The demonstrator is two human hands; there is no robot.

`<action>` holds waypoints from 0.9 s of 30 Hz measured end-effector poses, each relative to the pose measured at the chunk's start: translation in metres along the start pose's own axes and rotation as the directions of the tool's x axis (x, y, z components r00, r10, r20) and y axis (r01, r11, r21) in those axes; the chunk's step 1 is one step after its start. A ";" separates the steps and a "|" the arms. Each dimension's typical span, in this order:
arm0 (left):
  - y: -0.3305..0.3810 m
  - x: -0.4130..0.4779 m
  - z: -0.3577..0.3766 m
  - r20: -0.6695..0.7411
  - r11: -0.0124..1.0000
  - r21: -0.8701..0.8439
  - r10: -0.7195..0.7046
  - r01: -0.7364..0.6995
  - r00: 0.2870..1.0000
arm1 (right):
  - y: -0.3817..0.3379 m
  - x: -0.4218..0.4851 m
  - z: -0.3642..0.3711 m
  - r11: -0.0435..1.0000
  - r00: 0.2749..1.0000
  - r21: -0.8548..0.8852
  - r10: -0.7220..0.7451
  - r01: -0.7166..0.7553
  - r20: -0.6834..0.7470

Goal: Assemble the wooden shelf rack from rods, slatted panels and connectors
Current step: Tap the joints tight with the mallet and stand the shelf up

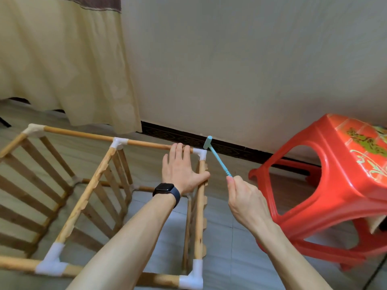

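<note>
A half-built wooden rack (88, 190) stands on tiled floor. Left of its white far corner connector (200, 153), the left hand (181, 170) lies flat, fingers straight, on the top rod (146, 144). Just right of the connector, the right hand (244, 195) grips a blue mallet (217, 159); farther right, a red stool (335, 185).

Bracing the rack's far rod (146, 144) with a flat left hand (180, 172), just beside the white corner connector (200, 153). Pinching a small blue hammer (217, 158) in the right hand (245, 197), head near that connector. Red stool (339, 164) at right.
</note>
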State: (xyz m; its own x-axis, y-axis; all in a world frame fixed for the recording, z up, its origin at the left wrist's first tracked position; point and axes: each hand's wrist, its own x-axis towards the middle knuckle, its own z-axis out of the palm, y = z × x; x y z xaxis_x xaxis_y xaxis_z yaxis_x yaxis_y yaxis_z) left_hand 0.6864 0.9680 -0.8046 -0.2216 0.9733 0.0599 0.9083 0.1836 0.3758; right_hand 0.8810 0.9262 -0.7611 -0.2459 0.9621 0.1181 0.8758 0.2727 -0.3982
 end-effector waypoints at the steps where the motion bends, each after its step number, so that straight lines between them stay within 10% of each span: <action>1: -0.001 0.000 0.002 -0.038 1.000 -0.014 -0.004 0.004 0.999 | 0.000 0.004 -0.003 0.999 0.999 0.002 -0.036 0.036 -0.035; 7: 0.001 0.002 0.009 -0.121 0.999 -0.039 -0.015 0.010 0.993 | -0.004 0.009 -0.019 0.973 0.900 0.149 -0.098 0.177 -0.426; 11: 0.000 0.003 0.008 -0.122 1.000 -0.029 -0.016 0.012 0.992 | -0.004 0.012 -0.001 0.989 0.996 -0.142 0.060 -0.051 0.066; 15: 0.000 0.005 0.009 -0.112 1.000 -0.018 -0.006 0.004 0.994 | -0.006 0.012 0.000 0.999 0.982 0.033 0.002 0.005 -0.187; 18: -0.001 0.004 0.009 -0.104 1.000 -0.019 -0.007 0.005 0.995 | -0.006 0.009 0.004 0.993 0.995 -0.119 0.029 -0.018 0.094; 21: 0.000 0.003 0.009 -0.089 1.000 -0.015 0.006 -0.007 0.996 | -0.002 0.006 0.001 0.998 0.997 0.060 0.004 0.000 -0.073; 27: -0.001 0.001 0.011 -0.072 1.000 -0.025 0.005 -0.007 0.997 | -0.001 0.009 -0.004 0.990 0.992 -0.093 0.110 -0.105 0.058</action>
State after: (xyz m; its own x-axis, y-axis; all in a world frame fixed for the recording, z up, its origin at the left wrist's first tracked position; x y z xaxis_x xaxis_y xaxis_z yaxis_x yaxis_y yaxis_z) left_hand 0.6892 0.9705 -0.8146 -0.2419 0.9618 0.1283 0.9007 0.1734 0.3984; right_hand 0.8797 0.9348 -0.7562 -0.1714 0.9850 0.0204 0.9317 0.1688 -0.3216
